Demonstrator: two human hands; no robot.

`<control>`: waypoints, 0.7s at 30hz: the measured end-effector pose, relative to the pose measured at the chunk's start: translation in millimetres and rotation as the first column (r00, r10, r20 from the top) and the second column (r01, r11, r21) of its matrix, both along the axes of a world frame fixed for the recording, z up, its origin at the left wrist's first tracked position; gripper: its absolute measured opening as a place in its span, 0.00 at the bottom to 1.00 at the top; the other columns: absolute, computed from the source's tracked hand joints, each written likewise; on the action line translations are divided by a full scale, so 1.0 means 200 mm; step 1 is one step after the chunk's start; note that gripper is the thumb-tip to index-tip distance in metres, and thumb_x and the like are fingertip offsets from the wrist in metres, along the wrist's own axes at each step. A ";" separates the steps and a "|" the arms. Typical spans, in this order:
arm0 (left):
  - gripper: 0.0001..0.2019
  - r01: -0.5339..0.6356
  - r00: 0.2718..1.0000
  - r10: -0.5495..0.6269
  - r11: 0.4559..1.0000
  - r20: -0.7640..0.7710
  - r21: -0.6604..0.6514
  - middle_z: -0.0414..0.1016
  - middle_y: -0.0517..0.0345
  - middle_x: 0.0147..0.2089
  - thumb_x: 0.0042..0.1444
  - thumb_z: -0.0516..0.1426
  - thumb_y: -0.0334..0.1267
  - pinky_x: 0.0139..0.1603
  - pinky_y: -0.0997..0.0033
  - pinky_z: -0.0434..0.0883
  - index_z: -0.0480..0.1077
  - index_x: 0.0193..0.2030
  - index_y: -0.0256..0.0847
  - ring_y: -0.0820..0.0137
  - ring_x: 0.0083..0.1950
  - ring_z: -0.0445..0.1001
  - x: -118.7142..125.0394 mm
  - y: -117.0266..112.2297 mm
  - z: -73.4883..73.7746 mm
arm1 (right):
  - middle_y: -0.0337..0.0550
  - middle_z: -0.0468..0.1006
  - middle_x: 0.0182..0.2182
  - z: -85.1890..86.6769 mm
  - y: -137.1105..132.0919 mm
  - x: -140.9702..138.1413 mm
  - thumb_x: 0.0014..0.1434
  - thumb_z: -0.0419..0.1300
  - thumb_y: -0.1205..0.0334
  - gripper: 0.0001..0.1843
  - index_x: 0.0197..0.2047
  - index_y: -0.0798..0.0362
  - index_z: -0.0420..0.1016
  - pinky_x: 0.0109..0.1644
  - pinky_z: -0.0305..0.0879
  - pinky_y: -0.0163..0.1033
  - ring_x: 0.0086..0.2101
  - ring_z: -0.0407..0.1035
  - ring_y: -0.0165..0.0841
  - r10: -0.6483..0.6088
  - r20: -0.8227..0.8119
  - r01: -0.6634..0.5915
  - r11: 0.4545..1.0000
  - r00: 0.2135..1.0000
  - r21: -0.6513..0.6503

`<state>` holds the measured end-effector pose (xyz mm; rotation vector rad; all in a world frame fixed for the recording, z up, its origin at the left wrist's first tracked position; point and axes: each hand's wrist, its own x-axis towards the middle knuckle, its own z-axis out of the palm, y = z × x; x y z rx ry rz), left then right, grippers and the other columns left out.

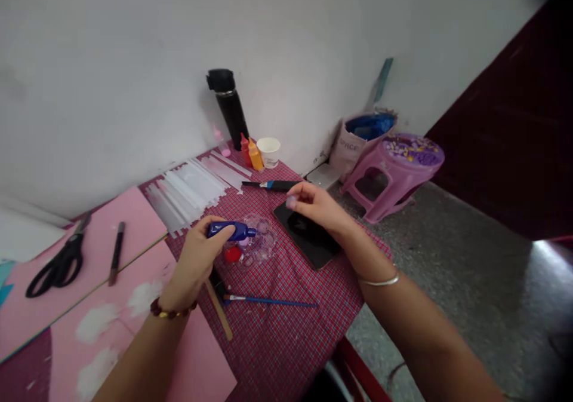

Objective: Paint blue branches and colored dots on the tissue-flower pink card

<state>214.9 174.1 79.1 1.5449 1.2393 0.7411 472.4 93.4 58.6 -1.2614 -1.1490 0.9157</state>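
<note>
My left hand [201,249] is closed around a small dark-blue paint bottle [228,230]. The bottle lies on its side in the grip, its uncapped nozzle pointing right over a clear flower-shaped palette [267,244]. Red paint [233,254] fills one well, and a pale purple patch shows beside it under the nozzle. Above a black phone [308,232], my right hand [317,208] pinches a small translucent cap [291,202]. Below the palette rest a paintbrush [273,301] with a blue handle and a wooden stick [219,312].
Pink sheets [192,354] with white paint blotches, scissors [62,264] and a marker [117,252] are on the left. Behind are white strips [192,190], a cutter knife [280,185], red and yellow bottles [255,156], a paper cup [269,154] and a black flask [230,109]. A pink stool [376,175] stands right.
</note>
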 end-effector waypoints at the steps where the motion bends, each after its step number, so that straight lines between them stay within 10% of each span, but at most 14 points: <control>1: 0.16 0.005 1.000 -0.005 1.000 0.027 -0.022 0.60 0.71 0.20 0.42 0.64 0.49 0.20 0.75 0.52 0.68 0.33 0.41 0.78 0.18 0.54 0.00 0.01 0.00 | 0.37 0.76 0.32 0.02 0.02 -0.03 0.55 0.65 0.60 0.10 0.40 0.51 0.73 0.39 0.65 0.38 0.32 0.70 0.31 0.017 0.174 -0.018 1.000 0.985 0.000; 5: 0.16 0.037 0.995 -0.031 0.997 0.100 -0.062 0.57 0.71 0.18 0.41 0.64 0.49 0.18 0.76 0.48 0.68 0.31 0.40 0.79 0.17 0.51 -0.02 0.02 0.02 | 0.45 0.81 0.39 0.10 0.14 -0.16 0.58 0.61 0.66 0.10 0.45 0.50 0.75 0.50 0.61 0.48 0.42 0.72 0.41 0.065 0.782 -0.082 0.996 0.620 -0.018; 8: 0.15 0.049 0.992 -0.042 0.997 0.117 -0.052 0.59 0.70 0.18 0.40 0.63 0.48 0.17 0.76 0.48 0.69 0.29 0.40 0.79 0.17 0.51 -0.01 0.02 0.03 | 0.50 0.80 0.47 0.15 0.22 -0.23 0.60 0.59 0.68 0.13 0.48 0.51 0.76 0.55 0.57 0.53 0.48 0.70 0.45 0.083 0.911 -0.119 0.992 0.403 -0.038; 15: 0.09 0.097 0.991 -0.105 0.992 0.089 0.084 0.72 0.61 0.23 0.39 0.62 0.43 0.25 0.72 0.63 0.71 0.25 0.41 0.71 0.24 0.67 0.02 0.01 0.03 | 0.45 0.79 0.40 0.11 0.20 -0.26 0.63 0.60 0.59 0.09 0.44 0.53 0.77 0.46 0.67 0.42 0.40 0.72 0.36 0.299 0.608 -0.332 0.941 0.736 -0.060; 21: 0.07 0.136 0.988 -0.148 0.963 0.032 0.233 0.72 0.62 0.26 0.40 0.63 0.38 0.29 0.70 0.61 0.72 0.30 0.43 0.70 0.29 0.68 0.06 -0.02 0.01 | 0.42 0.78 0.37 0.06 0.18 -0.28 0.57 0.66 0.56 0.13 0.42 0.54 0.76 0.44 0.66 0.41 0.37 0.70 0.35 0.497 0.367 -0.487 0.864 0.787 -0.126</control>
